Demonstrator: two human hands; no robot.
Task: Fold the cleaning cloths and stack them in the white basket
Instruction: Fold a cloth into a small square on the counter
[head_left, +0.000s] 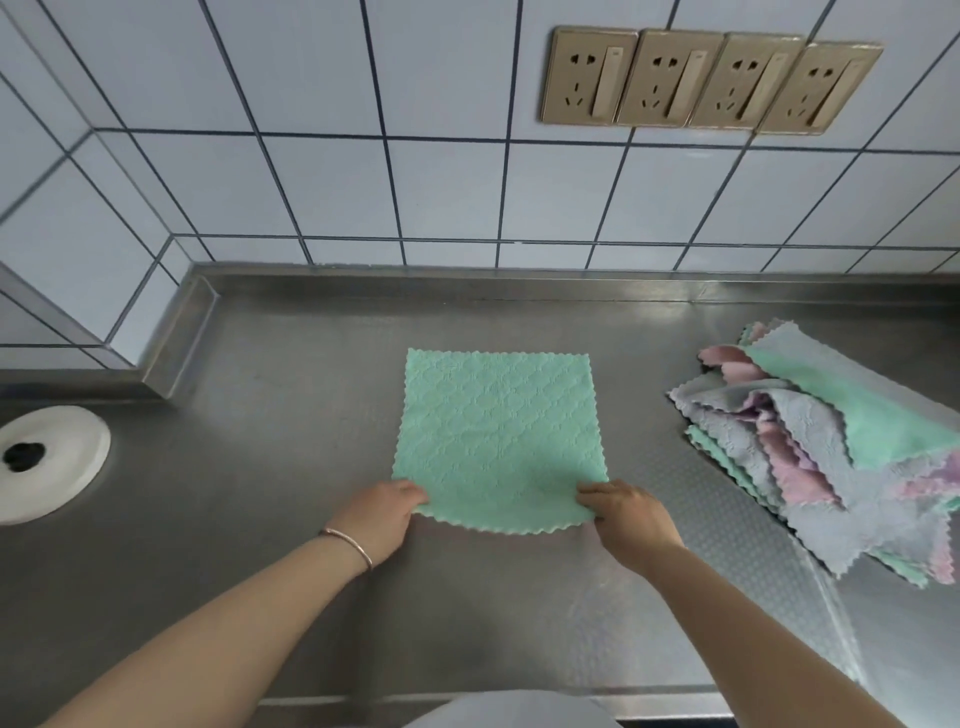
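Green cleaning cloth (498, 436): spread flat, centre of steel counter (260, 467).
Left hand (382, 514): at 7 o'clock of the cloth, fingers curled, pinching its near left corner; bracelet (347, 543) on wrist.
Right hand (626, 519): at 5 o'clock of the cloth, fingers curled, pinching its near right corner.
Pile of unfolded cloths (831, 447): grey, pink, green, at 3 o'clock, well apart.
White round fitting (57, 457): at 9 o'clock.
Four wall sockets (706, 80): at 1 o'clock, on tiles.

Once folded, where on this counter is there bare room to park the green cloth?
Bare steel lies between the green cloth and the white round fitting on the left, and behind the cloth up to the tiled wall. The right is crowded by the pile of cloths.
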